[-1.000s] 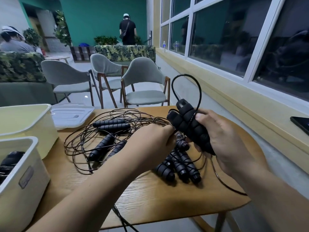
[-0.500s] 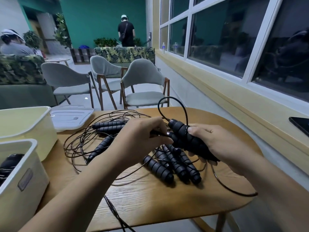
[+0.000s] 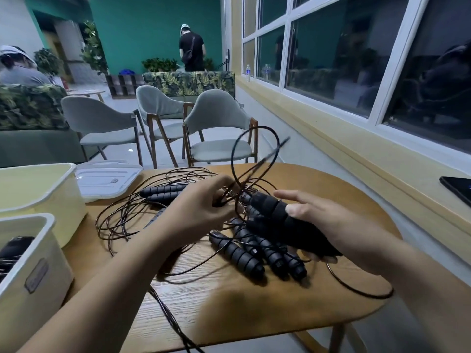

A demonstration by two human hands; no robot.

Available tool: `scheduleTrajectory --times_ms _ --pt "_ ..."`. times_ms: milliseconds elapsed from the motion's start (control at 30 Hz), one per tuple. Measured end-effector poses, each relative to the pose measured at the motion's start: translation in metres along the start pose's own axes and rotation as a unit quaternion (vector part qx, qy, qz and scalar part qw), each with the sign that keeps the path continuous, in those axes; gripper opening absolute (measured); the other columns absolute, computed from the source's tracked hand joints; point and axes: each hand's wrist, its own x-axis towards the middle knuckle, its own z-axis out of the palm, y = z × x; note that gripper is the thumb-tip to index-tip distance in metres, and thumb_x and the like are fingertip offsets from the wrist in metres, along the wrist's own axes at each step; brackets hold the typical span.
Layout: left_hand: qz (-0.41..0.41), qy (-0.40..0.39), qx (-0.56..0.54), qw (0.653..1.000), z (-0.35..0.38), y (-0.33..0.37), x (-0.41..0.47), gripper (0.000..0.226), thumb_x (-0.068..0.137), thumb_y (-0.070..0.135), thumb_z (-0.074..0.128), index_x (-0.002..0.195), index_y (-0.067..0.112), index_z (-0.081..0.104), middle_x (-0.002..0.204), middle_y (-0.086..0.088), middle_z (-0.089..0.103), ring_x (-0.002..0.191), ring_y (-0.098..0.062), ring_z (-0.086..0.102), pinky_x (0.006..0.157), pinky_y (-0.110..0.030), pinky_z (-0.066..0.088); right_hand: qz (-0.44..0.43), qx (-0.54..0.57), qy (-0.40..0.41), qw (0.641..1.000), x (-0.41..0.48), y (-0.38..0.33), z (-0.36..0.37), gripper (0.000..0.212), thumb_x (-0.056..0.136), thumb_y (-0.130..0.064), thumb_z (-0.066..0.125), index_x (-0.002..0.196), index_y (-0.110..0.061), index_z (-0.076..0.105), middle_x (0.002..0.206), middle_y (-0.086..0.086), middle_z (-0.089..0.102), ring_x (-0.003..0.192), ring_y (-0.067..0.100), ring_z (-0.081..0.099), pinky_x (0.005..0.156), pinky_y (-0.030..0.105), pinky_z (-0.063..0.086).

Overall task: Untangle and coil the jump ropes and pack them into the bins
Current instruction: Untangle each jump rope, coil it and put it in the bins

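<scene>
A tangle of thin black jump-rope cords lies on the round wooden table. My right hand holds a pair of black foam handles above several more handles lying on the wood. My left hand pinches the cord just beside the held handles, and a blurred loop of cord stands up above both hands. Two more handles lie behind my left hand. A white bin at the near left holds a dark coiled rope.
A second, pale yellow bin stands behind the white one, with a clear lid beside it. Three grey chairs stand past the table. A dark phone lies on the window sill at right. Two people are in the background.
The cord loop above the handles has swung up larger and is blurred with motion. My right hand has tilted the held handles lower and spread its forefinger and thumb.
</scene>
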Motion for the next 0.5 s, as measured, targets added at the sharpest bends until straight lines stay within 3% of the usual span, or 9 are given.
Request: scheduleTrajectory --times_ms 100,167,233,367,500 --pt "-0.015 0.025 0.009 1.000 -0.005 -0.001 -0.001 0.038 0.091 0.034 0.079 0.123 0.040 0.058 0.089 0.001 0.075 0.080 -0.014 0.073 0.075 -0.040 0.062 -0.001 -0.077 0.057 0.995 0.005 0.003 -0.003 0.026 0.105 -0.052 0.053 0.130 -0.056 0.059 0.088 0.007 0.079 0.059 0.015 0.064 0.049 0.025 0.041" --pt "-0.029 0.045 0.022 0.998 -0.008 -0.003 -0.001 0.055 0.089 0.036 0.081 0.137 0.038 0.054 0.111 0.014 0.074 0.102 -0.001 0.071 0.095 -0.035 0.061 -0.004 -0.139 0.099 0.985 0.009 0.007 -0.009 0.028 0.105 -0.053 0.053 0.132 -0.052 0.057 0.090 -0.001 0.077 0.054 0.003 0.063 0.048 0.016 0.041" --pt "-0.036 0.063 0.034 0.997 -0.012 -0.004 -0.002 0.068 0.090 0.028 0.082 0.149 0.034 0.047 0.136 0.017 0.064 0.123 0.000 0.062 0.111 -0.035 0.052 -0.001 -0.173 0.127 0.977 0.012 0.011 -0.013 0.032 0.105 -0.054 0.054 0.135 -0.046 0.059 0.095 -0.008 0.073 0.056 -0.002 0.062 0.053 0.014 0.040" --pt "-0.040 0.111 0.055 0.992 -0.018 -0.003 -0.002 0.082 0.093 0.012 0.072 0.163 0.027 0.032 0.161 0.000 0.048 0.145 -0.011 0.046 0.121 -0.046 0.043 0.005 -0.163 0.151 0.975 0.015 0.018 -0.017 0.030 0.105 -0.052 0.054 0.132 -0.042 0.061 0.102 -0.002 0.074 0.049 -0.004 0.062 0.044 0.014 0.039" --pt "-0.030 0.200 0.035 0.979 -0.019 0.007 -0.001 0.084 0.093 0.026 0.061 0.168 0.022 0.022 0.170 0.004 0.034 0.151 -0.006 0.035 0.127 -0.042 0.033 0.011 -0.174 0.178 0.969 0.020 0.023 -0.023 0.032 0.103 -0.054 0.055 0.131 -0.042 0.063 0.100 -0.002 0.072 0.048 -0.002 0.061 0.044 0.014 0.041"
